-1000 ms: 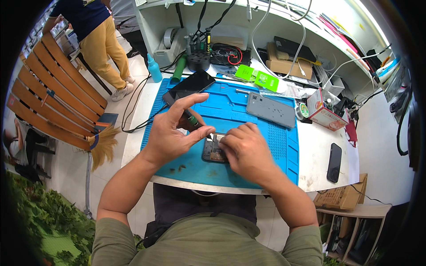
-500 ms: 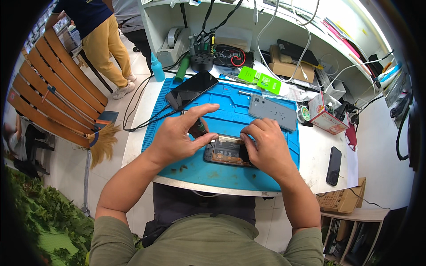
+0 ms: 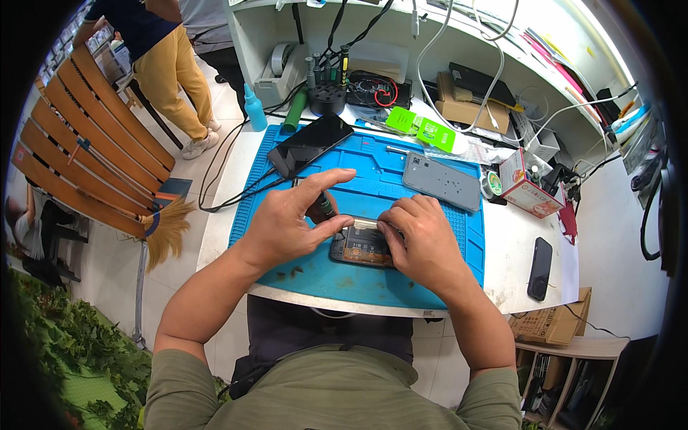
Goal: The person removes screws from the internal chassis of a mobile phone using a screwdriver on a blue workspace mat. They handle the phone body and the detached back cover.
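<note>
An opened phone (image 3: 367, 246) with its battery and orange-brown flex showing lies on the blue repair mat (image 3: 337, 287), in front of me. My left hand (image 3: 290, 218) curls its lower fingers round a dark screwdriver (image 3: 325, 206), mostly hidden by the hand. Its index finger points out, and the thumb rests at the phone's far left corner. My right hand (image 3: 419, 240) pinches at the phone's far edge, where a pale strip (image 3: 365, 223) shows between the two hands. The fingers cover the phone's right end.
Behind my left hand lies a black phone screen (image 3: 312, 145); a grey phone back (image 3: 442, 181) lies on the mat's right. Farther back stand a blue bottle (image 3: 254, 109), a round tool holder (image 3: 326, 98) and green cards (image 3: 435, 135). Another phone (image 3: 539, 268) lies at right. Someone stands far left.
My right hand has slid a little left along the phone's far edge, its fingertips now closer to my left thumb. My left hand has stayed in place.
</note>
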`<state>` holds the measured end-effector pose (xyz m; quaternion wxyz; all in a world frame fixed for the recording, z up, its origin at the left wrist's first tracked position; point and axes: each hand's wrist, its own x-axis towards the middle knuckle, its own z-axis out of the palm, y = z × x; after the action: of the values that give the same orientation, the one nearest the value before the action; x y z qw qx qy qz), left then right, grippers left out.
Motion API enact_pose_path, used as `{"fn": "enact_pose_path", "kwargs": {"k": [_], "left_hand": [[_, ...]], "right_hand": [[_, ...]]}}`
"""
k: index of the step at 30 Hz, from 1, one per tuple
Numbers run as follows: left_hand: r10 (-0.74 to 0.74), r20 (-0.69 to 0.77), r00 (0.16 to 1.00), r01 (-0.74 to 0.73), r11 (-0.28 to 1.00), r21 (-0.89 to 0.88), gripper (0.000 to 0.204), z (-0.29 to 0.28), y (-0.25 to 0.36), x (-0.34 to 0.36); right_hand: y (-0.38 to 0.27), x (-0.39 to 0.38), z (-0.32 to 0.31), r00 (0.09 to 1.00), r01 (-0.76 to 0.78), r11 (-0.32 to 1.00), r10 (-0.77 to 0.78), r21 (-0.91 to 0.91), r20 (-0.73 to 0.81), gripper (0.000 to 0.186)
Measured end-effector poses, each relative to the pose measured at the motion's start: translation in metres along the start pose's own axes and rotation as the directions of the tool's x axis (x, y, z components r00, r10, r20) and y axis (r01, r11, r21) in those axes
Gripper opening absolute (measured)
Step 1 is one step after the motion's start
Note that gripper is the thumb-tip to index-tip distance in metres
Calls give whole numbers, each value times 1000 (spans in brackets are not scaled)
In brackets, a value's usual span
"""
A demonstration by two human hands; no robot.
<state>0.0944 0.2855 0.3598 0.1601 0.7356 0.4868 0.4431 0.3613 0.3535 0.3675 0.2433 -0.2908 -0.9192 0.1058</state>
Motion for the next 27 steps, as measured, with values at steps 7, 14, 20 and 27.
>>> {"fn": "enact_pose_path", "kwargs": {"k": [7, 14, 20, 27], "left_hand": [[86, 114, 990, -91, 995, 35, 73, -7, 5, 3], [55, 283, 957, -68, 997, 39, 76, -25, 24, 16], [-39, 279, 960, 9, 994, 108, 67, -26, 34, 21], [-90, 300, 950, 27, 978, 208, 62, -26, 41, 22]], "right_hand": [[-1, 0, -1, 1000, -8, 1000, 8, -1, -2, 6], [-1, -2, 1, 1000, -6, 1000, 6, 18, -4, 5], [-2, -2, 4, 1000, 13, 1000, -12, 21, -13, 4], [-3, -3, 5, 1000, 18, 1000, -18, 20, -6, 5]]}}
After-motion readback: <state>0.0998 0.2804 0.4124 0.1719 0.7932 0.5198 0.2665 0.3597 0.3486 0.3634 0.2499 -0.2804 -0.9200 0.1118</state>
